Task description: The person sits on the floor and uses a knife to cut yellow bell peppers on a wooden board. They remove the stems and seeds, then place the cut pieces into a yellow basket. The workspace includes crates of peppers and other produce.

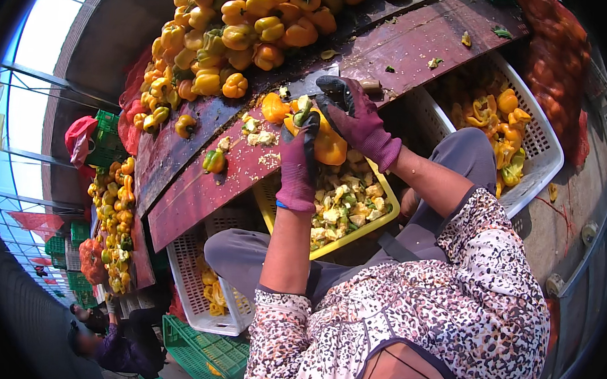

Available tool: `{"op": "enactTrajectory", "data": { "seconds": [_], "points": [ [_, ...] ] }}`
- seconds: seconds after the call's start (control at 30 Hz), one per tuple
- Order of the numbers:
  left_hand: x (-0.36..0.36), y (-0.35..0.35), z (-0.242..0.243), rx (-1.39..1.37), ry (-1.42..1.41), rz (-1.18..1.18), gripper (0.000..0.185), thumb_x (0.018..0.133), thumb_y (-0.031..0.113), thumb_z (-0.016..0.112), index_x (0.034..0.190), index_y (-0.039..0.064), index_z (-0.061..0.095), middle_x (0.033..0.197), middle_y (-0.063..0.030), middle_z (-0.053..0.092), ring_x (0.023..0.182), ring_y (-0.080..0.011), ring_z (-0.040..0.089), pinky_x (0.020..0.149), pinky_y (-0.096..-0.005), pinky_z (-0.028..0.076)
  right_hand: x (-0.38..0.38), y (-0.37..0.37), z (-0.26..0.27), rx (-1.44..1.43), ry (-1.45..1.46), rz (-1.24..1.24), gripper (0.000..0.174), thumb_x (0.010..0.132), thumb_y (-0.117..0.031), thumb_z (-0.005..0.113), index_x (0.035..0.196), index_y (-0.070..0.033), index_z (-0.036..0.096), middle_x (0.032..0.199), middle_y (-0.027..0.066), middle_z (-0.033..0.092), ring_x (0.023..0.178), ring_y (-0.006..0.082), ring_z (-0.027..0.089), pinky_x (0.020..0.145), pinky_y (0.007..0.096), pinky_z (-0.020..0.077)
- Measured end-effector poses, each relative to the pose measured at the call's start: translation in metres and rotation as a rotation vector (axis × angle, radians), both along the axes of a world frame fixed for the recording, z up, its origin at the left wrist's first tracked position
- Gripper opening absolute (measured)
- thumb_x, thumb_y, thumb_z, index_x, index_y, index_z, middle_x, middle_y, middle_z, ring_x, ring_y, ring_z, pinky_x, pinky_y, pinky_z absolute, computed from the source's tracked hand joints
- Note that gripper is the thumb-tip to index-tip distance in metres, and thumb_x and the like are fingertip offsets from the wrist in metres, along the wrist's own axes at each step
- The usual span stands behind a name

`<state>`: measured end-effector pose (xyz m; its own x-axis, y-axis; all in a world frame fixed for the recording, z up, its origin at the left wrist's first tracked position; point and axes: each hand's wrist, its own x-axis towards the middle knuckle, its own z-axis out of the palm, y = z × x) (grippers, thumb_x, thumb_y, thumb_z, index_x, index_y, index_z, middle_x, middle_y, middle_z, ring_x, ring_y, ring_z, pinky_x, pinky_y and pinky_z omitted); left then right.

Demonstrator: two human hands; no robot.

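Observation:
Purple-and-black work gloves cover both hands. My left hand grips the green stem and pale core of a bell pepper at the edge of the red board. Against its right side, below my right hand, is an orange-yellow bell pepper. My right hand is raised over that pepper with fingers curled; whether it touches the pepper is unclear. A knife with a broad metal blade and a wooden handle lies on the board behind my right hand. Another orange pepper lies to the left.
A yellow crate of pepper cores stands below the board. White crates of cut peppers flank my legs. Whole peppers are heaped behind. A green crate is lower left; beyond it sits a co-worker. Red mesh sacks stand right.

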<state>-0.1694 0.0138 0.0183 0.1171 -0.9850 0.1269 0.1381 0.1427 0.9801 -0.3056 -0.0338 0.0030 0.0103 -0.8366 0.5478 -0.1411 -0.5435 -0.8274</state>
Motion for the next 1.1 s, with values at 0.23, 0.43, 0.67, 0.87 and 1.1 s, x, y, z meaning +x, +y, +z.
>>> {"op": "enactTrajectory", "data": {
  "seconds": [0.23, 0.43, 0.67, 0.87, 1.1],
  "points": [
    [0.008, -0.012, 0.009, 0.08, -0.226, -0.015, 0.033, 0.087, 0.009, 0.069, 0.117, -0.001, 0.057, 0.106, -0.0067, 0.066, 0.089, -0.0144, 0.064, 0.076, -0.0284, 0.053, -0.001, 0.006, 0.011, 0.097, -0.071, 0.278, 0.036, 0.091, -0.03, 0.067, 0.115, -0.003, 0.062, 0.107, 0.0116, 0.066, 0.099, 0.0223, 0.063, 0.087, 0.0348, 0.0499],
    [0.027, 0.019, 0.019, 0.119, -0.715, -0.278, 0.041, 0.09, 0.017, 0.066, 0.126, 0.003, 0.055, 0.112, -0.0116, 0.067, 0.103, -0.021, 0.063, 0.09, -0.0347, 0.049, -0.003, -0.008, 0.008, 0.472, -0.484, 0.779, 0.024, 0.095, -0.023, 0.063, 0.108, -0.002, 0.064, 0.096, -0.0002, 0.067, 0.088, 0.0052, 0.058, 0.078, 0.023, 0.05],
    [0.05, 0.035, 0.01, 0.23, -0.828, -0.323, 0.041, 0.086, 0.02, 0.068, 0.12, 0.001, 0.058, 0.11, -0.0225, 0.065, 0.106, -0.0378, 0.062, 0.09, -0.041, 0.048, 0.017, -0.009, 0.009, 0.654, 0.212, 0.629, 0.042, 0.085, -0.034, 0.067, 0.104, 0.004, 0.064, 0.098, 0.0175, 0.069, 0.09, 0.0223, 0.066, 0.084, 0.0333, 0.051],
    [0.085, 0.062, 0.013, 0.316, -0.942, -0.49, 0.035, 0.088, 0.022, 0.069, 0.116, 0.001, 0.062, 0.108, -0.0188, 0.067, 0.1, -0.0285, 0.064, 0.088, -0.0367, 0.049, 0.034, 0.018, 0.018, 0.489, 0.724, 0.694, 0.053, 0.082, -0.044, 0.067, 0.113, -0.001, 0.062, 0.105, 0.022, 0.067, 0.099, 0.0354, 0.065, 0.089, 0.0406, 0.0495],
    [0.126, 0.076, 0.017, 0.26, -0.614, -0.412, 0.032, 0.091, 0.019, 0.065, 0.117, 0.002, 0.062, 0.106, -0.009, 0.068, 0.094, -0.0161, 0.062, 0.088, -0.0324, 0.048, 0.076, 0.017, 0.025, 0.19, 0.921, 0.825, 0.047, 0.081, -0.041, 0.069, 0.108, -0.003, 0.065, 0.1, 0.0206, 0.068, 0.096, 0.0349, 0.066, 0.084, 0.0411, 0.0521]
  ]
}}
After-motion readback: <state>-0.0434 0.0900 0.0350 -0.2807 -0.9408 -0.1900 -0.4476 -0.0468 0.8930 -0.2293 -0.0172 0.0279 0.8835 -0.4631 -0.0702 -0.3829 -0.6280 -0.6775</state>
